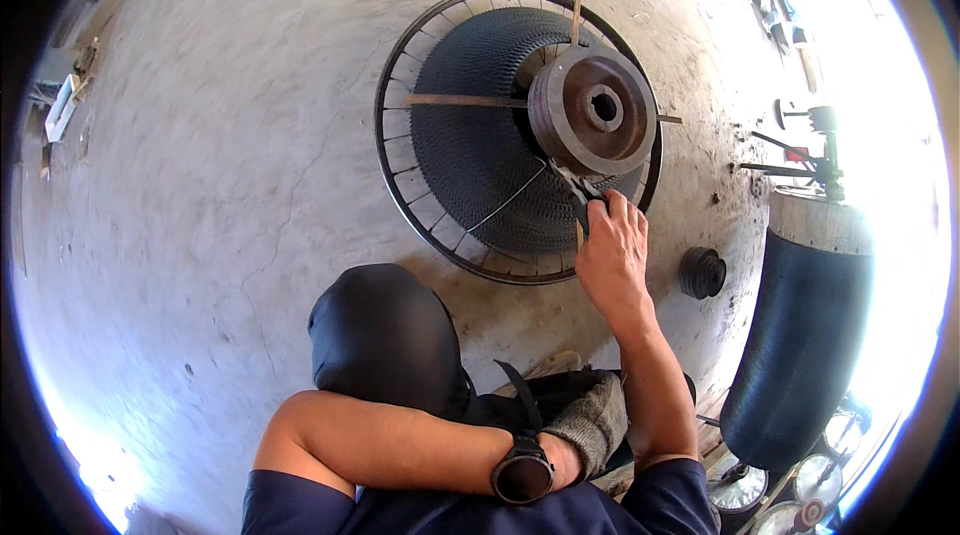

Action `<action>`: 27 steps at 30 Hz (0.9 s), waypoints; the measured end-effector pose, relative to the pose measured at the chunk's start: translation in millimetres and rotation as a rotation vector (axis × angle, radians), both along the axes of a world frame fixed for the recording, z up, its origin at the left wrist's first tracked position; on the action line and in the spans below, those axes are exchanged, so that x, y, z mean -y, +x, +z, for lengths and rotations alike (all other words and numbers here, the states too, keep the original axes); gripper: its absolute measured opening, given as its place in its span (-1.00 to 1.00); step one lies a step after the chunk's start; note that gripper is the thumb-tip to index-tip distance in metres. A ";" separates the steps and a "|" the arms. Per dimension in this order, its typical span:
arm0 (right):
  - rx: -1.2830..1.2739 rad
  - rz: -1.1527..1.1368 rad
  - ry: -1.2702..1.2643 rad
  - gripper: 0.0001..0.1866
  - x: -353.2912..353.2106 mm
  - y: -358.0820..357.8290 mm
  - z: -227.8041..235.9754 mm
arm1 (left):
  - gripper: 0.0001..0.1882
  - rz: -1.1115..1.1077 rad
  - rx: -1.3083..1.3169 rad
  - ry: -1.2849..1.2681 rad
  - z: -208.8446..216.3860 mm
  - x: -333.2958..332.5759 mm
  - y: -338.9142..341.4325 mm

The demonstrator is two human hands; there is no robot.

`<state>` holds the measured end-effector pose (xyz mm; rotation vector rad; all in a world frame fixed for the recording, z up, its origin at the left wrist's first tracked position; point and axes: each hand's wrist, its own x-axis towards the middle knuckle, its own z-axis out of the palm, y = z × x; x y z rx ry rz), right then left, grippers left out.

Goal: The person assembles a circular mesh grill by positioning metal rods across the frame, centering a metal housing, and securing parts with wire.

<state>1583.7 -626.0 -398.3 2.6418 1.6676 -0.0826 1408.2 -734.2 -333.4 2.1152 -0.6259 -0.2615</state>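
Note:
My right hand (612, 247) is closed around the dark handles of a pair of pliers (582, 197). The pliers' metal jaws touch or lie just under the lower edge of a rusty grooved pulley (628, 147); whether they grip anything is unclear. Near the jaws a pale wire (508, 200) slants down to the left across a broad coil of dark, ridged wire (450, 150). That coil rests inside a spoked wheel rim (384, 150). My left arm folds across my lap, and my left hand (592, 427), in a grey knit glove, lies near my right arm with its fingers hidden.
Rusty flat bars (450, 101) stick out from under the pulley. A small dark stepped pulley (702, 273) sits on the concrete floor (250, 135) at right. Beyond it stands a large dark cylinder (800, 335) with metal fittings above. My bent knee (382, 330) is close to the wheel.

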 end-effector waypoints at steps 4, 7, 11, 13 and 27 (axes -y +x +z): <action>0.061 -0.027 -0.128 -0.78 -10.1 -4.5 -10.6 | -0.69 0.057 -0.028 0.102 -8.1 -11.1 4.7; 0.093 -0.026 -0.123 -0.81 -9.1 -4.3 -18.6 | -0.70 0.066 -0.036 0.118 -10.9 -14.0 5.3; 0.118 -0.004 -0.152 -0.83 -15.6 -6.9 -15.0 | -0.70 0.086 -0.045 0.141 -10.1 -17.5 3.4; 0.140 0.000 -0.182 -0.83 -17.1 -6.7 -14.0 | -0.70 0.083 -0.040 0.136 -10.4 -17.8 4.5; -0.066 -0.208 -0.383 -0.71 -36.5 -9.9 -7.8 | -0.70 0.101 -0.039 0.165 -12.0 -26.1 7.0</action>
